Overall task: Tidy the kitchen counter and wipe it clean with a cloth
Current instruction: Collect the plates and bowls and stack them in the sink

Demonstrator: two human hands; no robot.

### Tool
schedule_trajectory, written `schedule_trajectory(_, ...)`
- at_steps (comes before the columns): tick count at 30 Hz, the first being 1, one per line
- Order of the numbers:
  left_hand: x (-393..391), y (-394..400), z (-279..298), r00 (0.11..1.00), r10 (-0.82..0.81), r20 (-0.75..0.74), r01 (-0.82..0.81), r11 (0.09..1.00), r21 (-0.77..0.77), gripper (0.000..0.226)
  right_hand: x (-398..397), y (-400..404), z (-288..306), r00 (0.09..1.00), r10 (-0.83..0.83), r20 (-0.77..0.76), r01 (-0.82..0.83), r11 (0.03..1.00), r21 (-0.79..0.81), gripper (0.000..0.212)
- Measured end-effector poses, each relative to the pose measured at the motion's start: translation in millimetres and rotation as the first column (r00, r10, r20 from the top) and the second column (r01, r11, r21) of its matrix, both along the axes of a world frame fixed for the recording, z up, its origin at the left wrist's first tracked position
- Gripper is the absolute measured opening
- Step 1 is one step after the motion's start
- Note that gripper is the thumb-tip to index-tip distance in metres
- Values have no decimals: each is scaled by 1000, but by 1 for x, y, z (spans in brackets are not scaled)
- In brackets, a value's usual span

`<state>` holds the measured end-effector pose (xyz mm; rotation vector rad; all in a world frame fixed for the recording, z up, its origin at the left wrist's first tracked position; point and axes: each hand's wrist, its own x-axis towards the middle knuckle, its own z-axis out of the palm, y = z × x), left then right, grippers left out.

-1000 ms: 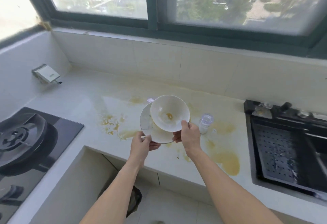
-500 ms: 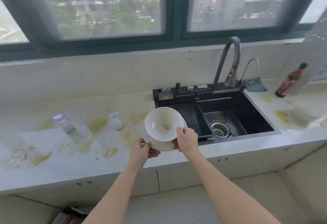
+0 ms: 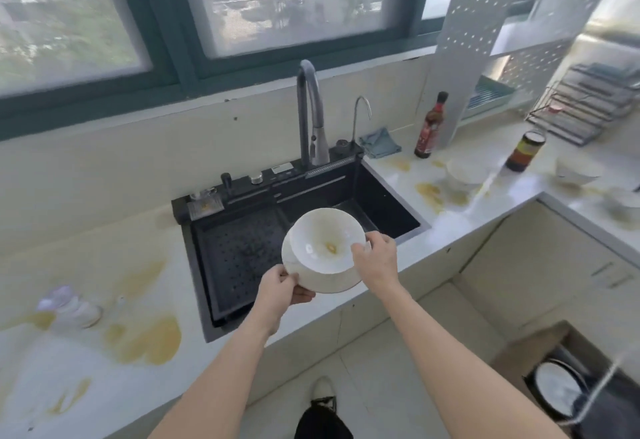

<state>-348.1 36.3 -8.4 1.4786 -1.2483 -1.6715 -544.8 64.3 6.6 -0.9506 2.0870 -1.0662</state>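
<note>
Two dirty dishes, a bowl (image 3: 325,241) stacked on a plate (image 3: 329,281), are held over the near edge of the black sink (image 3: 388,210), so the step in hand looks like clearing crockery off the counter (image 3: 104,265) before any wiping. The left hand (image 3: 277,291) grips the plate's near left rim, thumb on top and fingers curled under it. The right hand (image 3: 375,260) pinches the bowl's right rim, thumb inside the lip. Neither hand is free.

Next, as I judge it, the stack needs lowering into the sink, on the perforated tray (image 3: 239,255) at its left or the open basin at its right, and set down gently so the bowl does not slide off the plate. Yellow spills (image 3: 152,341) mark the counter to the left and right of the sink. More bowls (image 3: 464,170) and a jar (image 3: 524,151) stand on the far right, and a blue cloth (image 3: 379,142) lies beside the tap (image 3: 310,116), untouched.
</note>
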Motion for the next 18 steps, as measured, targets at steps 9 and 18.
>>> schedule_trajectory(9, -91, -118, -48, 989, -124, 84, 118, 991, 68, 22, -90, -100, -43, 970, -143, 196, 108, 978, 178, 65)
schedule_trajectory(18, -168, -194, -81, 966, 80, 245, -129, 973, 192, 24, -148, -182, -88, 997, 26, 72, -49, 941, 334, 50)
